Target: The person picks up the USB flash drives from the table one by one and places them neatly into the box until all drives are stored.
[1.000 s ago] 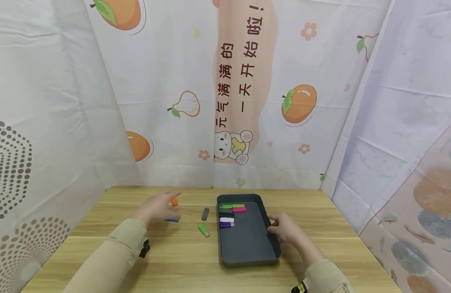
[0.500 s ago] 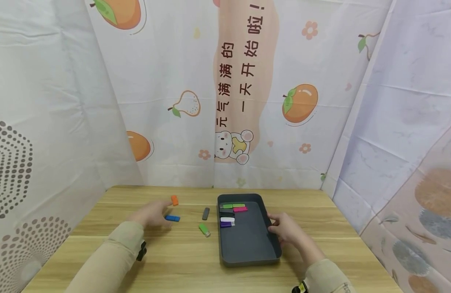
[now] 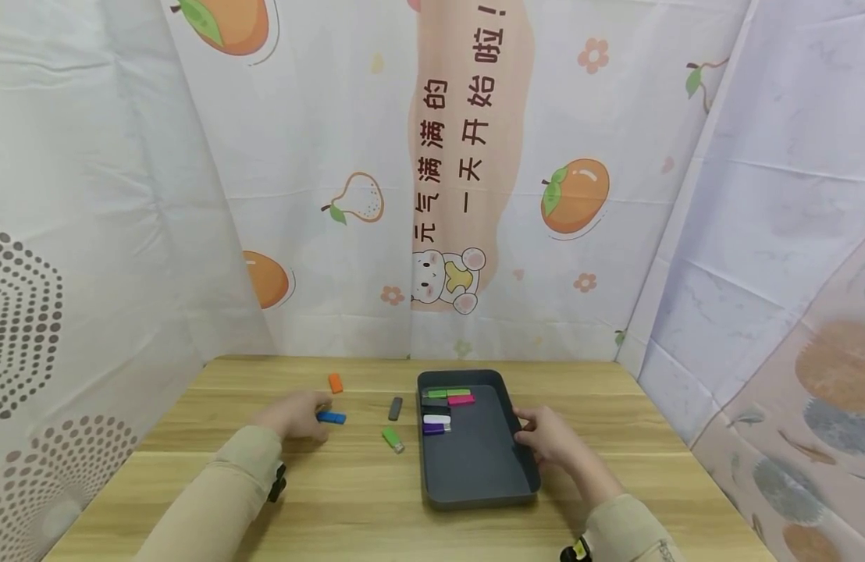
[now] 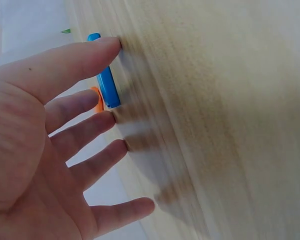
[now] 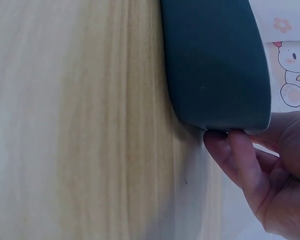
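Observation:
My left hand (image 3: 297, 415) is low over the table at the left end of a blue USB flash drive (image 3: 331, 417). In the left wrist view its fingers are spread, and the thumb crosses in front of the blue drive (image 4: 108, 86). My right hand (image 3: 550, 439) holds the right side of a dark grey tray (image 3: 478, 476), fingertips at its rim; the right wrist view shows bent fingers (image 5: 245, 155) against the tray's end wall. Inside the tray's left side lie several USB drives, among them a pink one (image 3: 461, 400), a white one (image 3: 436, 420) and a purple one (image 3: 435, 428).
Left of the tray, a grey USB drive (image 3: 395, 408) and a green one (image 3: 393, 439) with a metal plug lie on the wooden table (image 3: 348, 507). An orange drive (image 3: 336, 382) lies farther back. Printed curtains (image 3: 320, 312) hang behind and at both sides.
The left hand has drawn back and lowered beside the blue drive, and the orange and blue drives now show more fully. The right hand stays at the tray.

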`<move>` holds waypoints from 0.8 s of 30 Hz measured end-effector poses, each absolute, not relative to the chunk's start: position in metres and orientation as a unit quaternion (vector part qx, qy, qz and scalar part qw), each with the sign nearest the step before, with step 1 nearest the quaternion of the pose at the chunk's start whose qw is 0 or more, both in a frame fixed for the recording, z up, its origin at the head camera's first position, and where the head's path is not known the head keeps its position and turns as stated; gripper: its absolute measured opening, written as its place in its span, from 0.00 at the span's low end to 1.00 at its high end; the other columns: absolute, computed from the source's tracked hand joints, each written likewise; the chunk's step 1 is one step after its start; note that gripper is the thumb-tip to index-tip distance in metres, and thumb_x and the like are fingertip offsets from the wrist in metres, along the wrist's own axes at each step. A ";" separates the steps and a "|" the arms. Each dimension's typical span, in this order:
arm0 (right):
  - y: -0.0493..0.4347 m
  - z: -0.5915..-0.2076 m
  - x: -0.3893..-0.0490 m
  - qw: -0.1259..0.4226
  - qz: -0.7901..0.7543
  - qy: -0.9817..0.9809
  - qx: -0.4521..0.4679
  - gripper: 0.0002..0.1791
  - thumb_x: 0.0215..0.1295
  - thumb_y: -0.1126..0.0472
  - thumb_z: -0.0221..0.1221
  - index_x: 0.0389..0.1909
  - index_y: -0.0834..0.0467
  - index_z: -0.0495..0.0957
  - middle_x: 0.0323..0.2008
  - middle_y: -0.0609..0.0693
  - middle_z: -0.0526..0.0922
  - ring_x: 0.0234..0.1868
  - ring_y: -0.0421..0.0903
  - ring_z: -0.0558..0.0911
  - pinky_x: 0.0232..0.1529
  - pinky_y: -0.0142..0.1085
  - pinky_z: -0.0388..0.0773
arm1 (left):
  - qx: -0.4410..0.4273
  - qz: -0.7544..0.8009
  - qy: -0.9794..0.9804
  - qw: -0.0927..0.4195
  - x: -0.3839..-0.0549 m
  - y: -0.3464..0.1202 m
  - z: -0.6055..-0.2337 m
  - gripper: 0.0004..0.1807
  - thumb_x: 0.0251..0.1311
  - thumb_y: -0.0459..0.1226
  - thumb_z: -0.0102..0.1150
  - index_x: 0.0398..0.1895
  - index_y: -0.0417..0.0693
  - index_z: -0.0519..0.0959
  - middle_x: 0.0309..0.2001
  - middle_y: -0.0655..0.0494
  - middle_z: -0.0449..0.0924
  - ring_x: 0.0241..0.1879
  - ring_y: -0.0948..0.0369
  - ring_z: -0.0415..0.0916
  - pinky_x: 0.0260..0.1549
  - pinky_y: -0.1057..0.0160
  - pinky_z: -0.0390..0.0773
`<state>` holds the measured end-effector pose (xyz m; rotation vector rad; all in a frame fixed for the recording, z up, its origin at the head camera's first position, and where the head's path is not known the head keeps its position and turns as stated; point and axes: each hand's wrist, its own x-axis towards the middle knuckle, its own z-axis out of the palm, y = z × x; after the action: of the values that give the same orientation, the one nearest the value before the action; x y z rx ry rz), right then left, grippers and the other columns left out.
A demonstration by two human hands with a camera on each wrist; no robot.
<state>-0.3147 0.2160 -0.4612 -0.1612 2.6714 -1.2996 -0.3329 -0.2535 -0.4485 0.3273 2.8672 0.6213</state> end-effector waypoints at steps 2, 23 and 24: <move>0.217 -0.461 -0.315 0.083 -0.435 0.895 -0.055 0.32 0.66 0.74 0.62 0.71 0.65 0.69 0.42 0.61 0.84 0.22 0.50 0.83 0.20 0.45 0.83 | 0.109 0.207 0.968 0.096 -0.332 -0.252 -0.448 0.13 0.51 0.35 0.75 0.32 0.47 0.76 0.28 0.55 0.71 0.29 0.56 0.68 0.28 0.59 0.65; 0.215 -0.459 -0.312 0.071 -0.421 0.903 -0.051 0.31 0.66 0.74 0.62 0.70 0.64 0.70 0.42 0.60 0.84 0.19 0.49 0.82 0.18 0.45 0.82 | 0.082 0.177 0.979 0.061 -0.334 -0.248 -0.450 0.07 0.55 0.35 0.73 0.29 0.44 0.82 0.28 0.57 0.78 0.29 0.57 0.72 0.33 0.56 0.75; 0.214 -0.459 -0.312 0.072 -0.422 0.902 -0.052 0.31 0.66 0.74 0.62 0.71 0.65 0.70 0.41 0.60 0.84 0.19 0.49 0.82 0.18 0.45 0.82 | 0.082 0.175 0.979 0.059 -0.333 -0.248 -0.450 0.06 0.55 0.34 0.73 0.30 0.43 0.83 0.29 0.56 0.79 0.29 0.57 0.72 0.34 0.55 0.76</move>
<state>-0.3118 0.2144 -0.4590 -0.1563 2.7122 -1.2679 -0.3334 -0.2480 -0.4496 0.2471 2.9658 0.5300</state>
